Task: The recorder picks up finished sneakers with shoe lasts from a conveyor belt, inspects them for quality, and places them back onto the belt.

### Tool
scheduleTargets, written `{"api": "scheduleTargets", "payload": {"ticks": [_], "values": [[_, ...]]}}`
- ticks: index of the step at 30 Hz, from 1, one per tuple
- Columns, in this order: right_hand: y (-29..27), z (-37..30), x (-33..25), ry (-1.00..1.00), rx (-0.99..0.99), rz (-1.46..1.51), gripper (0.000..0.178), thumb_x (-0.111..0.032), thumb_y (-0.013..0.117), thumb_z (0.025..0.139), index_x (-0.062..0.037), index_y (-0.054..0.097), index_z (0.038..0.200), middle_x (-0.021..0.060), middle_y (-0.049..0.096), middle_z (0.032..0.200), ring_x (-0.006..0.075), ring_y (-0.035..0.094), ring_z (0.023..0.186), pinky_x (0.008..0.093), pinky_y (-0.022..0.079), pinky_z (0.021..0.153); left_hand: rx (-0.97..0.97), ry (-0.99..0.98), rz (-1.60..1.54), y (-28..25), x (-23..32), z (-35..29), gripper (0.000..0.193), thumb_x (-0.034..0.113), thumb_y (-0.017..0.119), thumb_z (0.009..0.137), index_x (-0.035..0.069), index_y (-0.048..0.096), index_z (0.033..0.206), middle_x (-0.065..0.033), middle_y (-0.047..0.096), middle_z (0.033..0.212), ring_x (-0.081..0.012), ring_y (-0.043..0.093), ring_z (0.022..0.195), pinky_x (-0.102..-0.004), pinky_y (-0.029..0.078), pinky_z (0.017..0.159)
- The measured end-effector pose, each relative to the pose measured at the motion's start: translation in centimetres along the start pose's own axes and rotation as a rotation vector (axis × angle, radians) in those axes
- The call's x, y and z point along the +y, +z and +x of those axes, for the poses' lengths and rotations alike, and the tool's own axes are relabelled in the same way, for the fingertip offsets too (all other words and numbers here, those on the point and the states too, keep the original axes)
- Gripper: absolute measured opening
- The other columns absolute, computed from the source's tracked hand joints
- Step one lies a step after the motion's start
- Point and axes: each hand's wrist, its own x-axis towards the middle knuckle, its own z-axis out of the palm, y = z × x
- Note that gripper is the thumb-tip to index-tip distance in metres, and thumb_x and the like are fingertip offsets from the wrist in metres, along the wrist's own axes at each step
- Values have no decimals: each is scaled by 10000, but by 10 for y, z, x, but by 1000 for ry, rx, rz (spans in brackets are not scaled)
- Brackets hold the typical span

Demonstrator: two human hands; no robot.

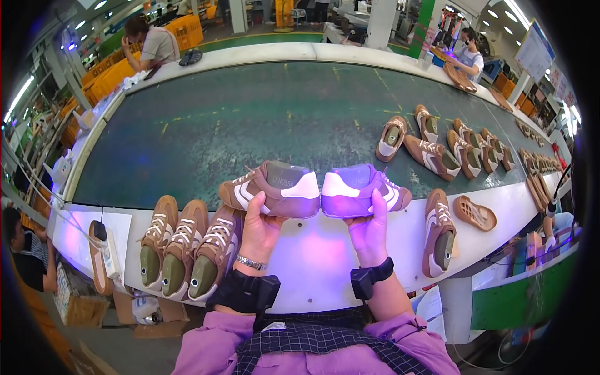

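My left hand [260, 230] grips a brown sneaker [250, 187] with a white heel patch, its toe pointing left. A matching sneaker [381, 194], toe to the right, is held in my right hand [369, 230]. Their heels meet or nearly meet above the white table edge, and a green shoe last fills each one. Purple light falls on the right sneaker and my right hand. Left of my left hand stand three brown sneakers [182, 240] with white laces and green lasts. Another sneaker [439, 226] stands right of my right hand, beside a loose brown sole [475, 214].
Several sneakers [431, 156] stand on the green belt [250, 112] at the right, with rows of soles [539, 162] beyond. A brown sole [100, 256] and a white power strip [111, 253] lie far left. Other people [153, 47] sit around the belt.
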Motion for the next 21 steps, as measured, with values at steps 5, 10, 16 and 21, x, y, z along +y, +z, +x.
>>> {"api": "scheduleTargets", "payload": {"ticks": [5, 10, 16, 21], "values": [[-1, 0, 0, 10, 11, 42, 586, -387, 570, 871, -82, 348, 1320, 110, 482, 1269, 261, 515, 1154, 423, 464, 955, -14, 8, 13, -2, -2, 0, 469, 219, 628, 826, 72, 452, 1235, -85, 573, 1154, -206, 608, 997, -312, 571, 790], [6, -4, -1, -23, 44, 30, 528, -373, 570, 877, -41, 415, 1257, 105, 542, 1183, 214, 580, 1046, 362, 518, 874, -18, -4, 25, -1, -2, -1, 466, 227, 630, 826, 74, 457, 1231, -84, 574, 1152, -203, 611, 993, -308, 573, 785], [2, -3, 1, -27, 48, 19, 517, -377, 568, 878, -47, 424, 1250, 95, 554, 1168, 205, 587, 1032, 354, 526, 855, 13, 11, 63, 3, -3, -1, 450, 250, 629, 829, 74, 463, 1208, -65, 589, 1094, -167, 626, 917, -282, 580, 695], [5, -3, 2, -39, 38, 14, 504, -380, 558, 884, -51, 431, 1244, 87, 563, 1154, 199, 595, 1016, 347, 528, 840, 34, 29, 80, 6, -3, 0, 450, 267, 623, 831, 73, 466, 1206, -62, 590, 1088, -162, 626, 906, -274, 575, 675]]}}
